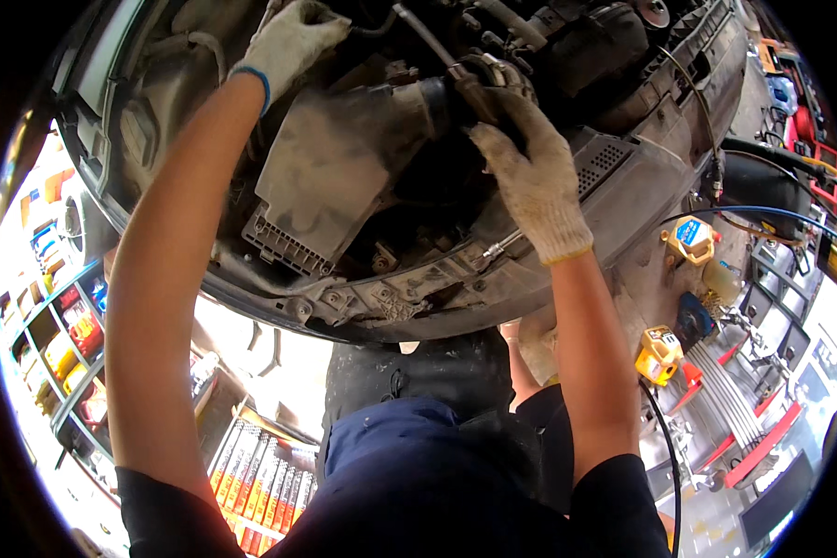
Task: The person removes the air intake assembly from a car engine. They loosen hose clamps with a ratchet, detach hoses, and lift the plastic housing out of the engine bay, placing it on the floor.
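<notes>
Both forearms reached up from the lower edge into the engine bay, the left one nearly straight, the right one bent inward. The gloved right hand [533,172] was closed around the handle of a long-shafted tool [457,70], its shaft slanting up and left over the engine bay. The gloved left hand [298,39] had curled fingers; whether it gripped anything, I could not tell. A dusty housing [321,163] sat between them, behind the front panel [395,302].
</notes>
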### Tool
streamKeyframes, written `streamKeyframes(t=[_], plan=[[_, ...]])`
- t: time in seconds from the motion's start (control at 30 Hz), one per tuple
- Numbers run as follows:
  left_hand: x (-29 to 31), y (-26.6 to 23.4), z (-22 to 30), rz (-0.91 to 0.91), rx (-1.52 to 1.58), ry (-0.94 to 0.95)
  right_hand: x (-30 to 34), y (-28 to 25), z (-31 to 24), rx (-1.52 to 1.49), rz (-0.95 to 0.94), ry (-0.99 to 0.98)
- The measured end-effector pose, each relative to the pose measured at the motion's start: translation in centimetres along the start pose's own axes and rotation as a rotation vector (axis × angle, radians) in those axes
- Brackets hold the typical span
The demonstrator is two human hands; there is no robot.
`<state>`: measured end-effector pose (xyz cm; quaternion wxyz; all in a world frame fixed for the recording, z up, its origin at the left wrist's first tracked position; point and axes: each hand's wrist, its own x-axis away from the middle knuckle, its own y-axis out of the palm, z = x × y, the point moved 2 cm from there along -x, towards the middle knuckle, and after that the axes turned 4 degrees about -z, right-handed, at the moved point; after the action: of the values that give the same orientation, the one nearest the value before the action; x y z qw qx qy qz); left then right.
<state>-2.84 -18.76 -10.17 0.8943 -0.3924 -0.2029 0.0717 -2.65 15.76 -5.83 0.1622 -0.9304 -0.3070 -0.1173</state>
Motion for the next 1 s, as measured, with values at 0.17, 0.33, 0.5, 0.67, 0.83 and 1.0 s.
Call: streamKeyframes(t=[0.17, 0.33, 0.5, 0.67, 0.83, 1.0], plan=[[1.5, 1.0, 1.0, 0.208, -0.456, -0.188, 4.8, -6.6, 0.0, -0.133, 0.288, 0.063], [2.7, -0.4, 4.2, 0.139, 0.05, -0.398, 9.7, -14.1, 4.8, -0.173, 0.495, 0.172], [5.5, -3.1, 8.1, 0.304, 0.154, -0.264, 13.1, -19.0, 7.8, -0.116, 0.539, 0.169], [3.2, -5.1, 11.5, 0.263, -0.069, -0.225, 14.2, -20.7, 10.2, -0.106, 0.574, 0.106], [3.4, -5.2, 11.2, 0.311, -0.006, -0.361, 13.7, -20.0, 10.2, -0.195, 0.499, 0.137], [1.9, -3.9, 6.9, 0.244, -0.013, -0.501, 13.1, -18.1, 10.5, -0.312, 0.475, 0.183]])
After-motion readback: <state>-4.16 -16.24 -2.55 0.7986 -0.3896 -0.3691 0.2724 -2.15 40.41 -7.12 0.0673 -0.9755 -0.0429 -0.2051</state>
